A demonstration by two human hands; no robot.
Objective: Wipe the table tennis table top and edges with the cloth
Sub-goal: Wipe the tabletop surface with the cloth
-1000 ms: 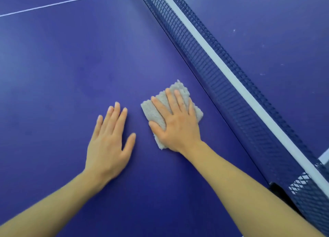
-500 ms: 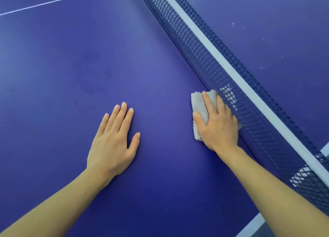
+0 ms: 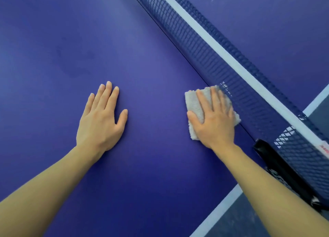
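Shifted rightward to the net (image 3: pixel 204 46) base, right hand (image 3: pixel 213 119) presses flat on the cloth (image 3: pixel 193 103), left hand (image 3: pixel 101 117) spread on the table (image 3: pixel 53 41); next stroke probably follows the net line.

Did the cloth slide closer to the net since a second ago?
Yes. The cloth under the right hand went from out on the blue table top rightward until it sits against the net.

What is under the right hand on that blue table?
A folded grey cloth lies under the right hand, pressed flat on the table top beside the net. The cloth's middle and the table beneath it are covered, so cannot be seen.
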